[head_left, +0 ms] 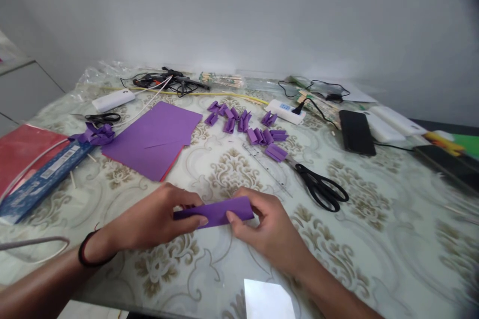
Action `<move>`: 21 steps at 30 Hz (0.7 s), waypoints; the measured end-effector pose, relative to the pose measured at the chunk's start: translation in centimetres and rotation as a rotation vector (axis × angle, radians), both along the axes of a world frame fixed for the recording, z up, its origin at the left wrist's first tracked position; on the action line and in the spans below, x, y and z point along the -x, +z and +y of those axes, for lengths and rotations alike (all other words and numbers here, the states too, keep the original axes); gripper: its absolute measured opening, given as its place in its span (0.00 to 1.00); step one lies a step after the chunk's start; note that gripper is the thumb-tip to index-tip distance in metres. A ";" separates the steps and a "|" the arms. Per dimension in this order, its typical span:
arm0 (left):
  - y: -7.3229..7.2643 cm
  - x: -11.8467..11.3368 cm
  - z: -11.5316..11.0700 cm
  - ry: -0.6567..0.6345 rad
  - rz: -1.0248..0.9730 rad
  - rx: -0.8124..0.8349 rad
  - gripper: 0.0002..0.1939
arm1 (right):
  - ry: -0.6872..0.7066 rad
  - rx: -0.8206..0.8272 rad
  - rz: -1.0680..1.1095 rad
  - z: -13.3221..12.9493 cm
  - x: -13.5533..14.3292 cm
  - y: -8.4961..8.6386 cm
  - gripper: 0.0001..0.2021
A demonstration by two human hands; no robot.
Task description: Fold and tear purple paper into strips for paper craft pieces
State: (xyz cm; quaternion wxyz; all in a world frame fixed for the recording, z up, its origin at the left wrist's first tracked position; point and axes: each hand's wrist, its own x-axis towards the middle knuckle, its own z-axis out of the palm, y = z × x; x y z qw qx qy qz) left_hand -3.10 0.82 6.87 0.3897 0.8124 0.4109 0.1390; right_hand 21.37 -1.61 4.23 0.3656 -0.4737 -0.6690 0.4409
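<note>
A folded purple paper strip (219, 211) is held just above the patterned table (374, 239) by both hands. My left hand (157, 217) pinches its left end, thumb on top. My right hand (262, 227) pinches its right end. Beyond them lie purple paper sheets (157, 137) and several small folded purple pieces (249, 127). Black scissors (320, 187) lie to the right of my right hand, next to a clear ruler (266, 163).
A black phone (355, 132), a white power strip (285, 110), tangled cables (168, 81), a white power bank (113, 99), small scissors (101, 118), a blue packet (43, 179) and a red sheet (22, 149) ring the table. A wall stands behind.
</note>
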 end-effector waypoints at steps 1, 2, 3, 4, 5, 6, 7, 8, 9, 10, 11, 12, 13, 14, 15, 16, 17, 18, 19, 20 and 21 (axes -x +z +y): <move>-0.2 -0.1 -0.1 -0.015 0.020 0.009 0.14 | 0.010 0.010 -0.002 -0.1 0.2 0.0 0.10; -0.4 -0.1 -0.1 -0.026 0.034 0.019 0.15 | 0.017 0.031 0.009 -0.1 0.3 -0.1 0.10; -0.5 -0.1 -0.1 -0.031 0.044 0.031 0.16 | 0.022 0.069 0.037 -0.1 0.4 -0.2 0.11; -0.6 -0.2 -0.1 -0.017 0.039 0.035 0.17 | 0.028 0.123 0.083 -0.1 0.5 -0.3 0.10; -0.6 -0.2 -0.1 -0.002 0.029 0.043 0.17 | 0.034 0.187 0.140 -0.1 0.6 -0.5 0.08; -0.5 -0.3 -0.1 0.012 0.017 0.051 0.16 | 0.039 0.252 0.198 -0.1 0.6 -0.7 0.08; -0.5 -0.3 -0.1 0.022 0.003 0.059 0.16 | 0.038 0.310 0.249 -0.2 0.7 -1.0 0.08; -0.5 -0.4 -0.1 0.026 -0.013 0.065 0.16 | 0.034 0.356 0.288 -0.2 0.8 -1.2 0.09; -0.5 -0.5 -0.1 0.026 -0.026 0.070 0.15 | 0.029 0.389 0.312 -0.2 0.9 -1.4 0.10; -0.5 -0.5 -0.2 0.021 -0.033 0.072 0.15 | 0.023 0.409 0.325 -0.2 1.0 -1.5 0.10; -0.6 -0.6 -0.3 0.016 -0.034 0.068 0.15 | 0.015 0.419 0.331 -0.3 1.1 -1.6 0.10; -0.7 -0.6 -0.3 0.009 -0.028 0.062 0.15 | 0.009 0.423 0.330 -0.3 1.2 -1.6 0.10; -0.8 -0.7 -0.4 0.000 -0.018 0.055 0.15 | 0.003 0.419 0.322 -0.3 1.2 -1.5 0.09; -0.9 -0.7 -0.4 -0.007 -0.008 0.052 0.15 | -0.004 0.413 0.308 -0.3 1.2 -1.4 0.09; -1.0 -0.7 -0.4 -0.014 0.000 0.050 0.15 | -0.012 0.406 0.286 -0.3 1.2 -1.3 0.09; -1.0 -0.8 -0.4 -0.021 0.008 0.050 0.15 | -0.017 0.399 0.264 -0.3 1.2 -1.1 0.09; -1.0 -0.8 -0.4 -0.027 0.017 0.051 0.15 | -0.016 0.396 0.245 -0.3 1.2 -1.0 0.10; -1.0 -0.9 -0.4 -0.033 0.027 0.053 0.15 | -0.012 0.395 0.230 -0.3 1.1 -0.9 0.10; -0.9 -0.9 -0.4 -0.038 0.038 0.053 0.15 | -0.005 0.398 0.217 -0.3 1.1 -0.8 0.10; -0.9 -1.0 -0.4 -0.041 0.049 0.053 0.15 | 0.003 0.399 0.201 -0.3 1.1 -0.8 0.09; -0.8 -1.0 -0.4 -0.045 0.060 0.056 0.15 | 0.009 0.401 0.181 -0.3 1.0 -0.8 0.09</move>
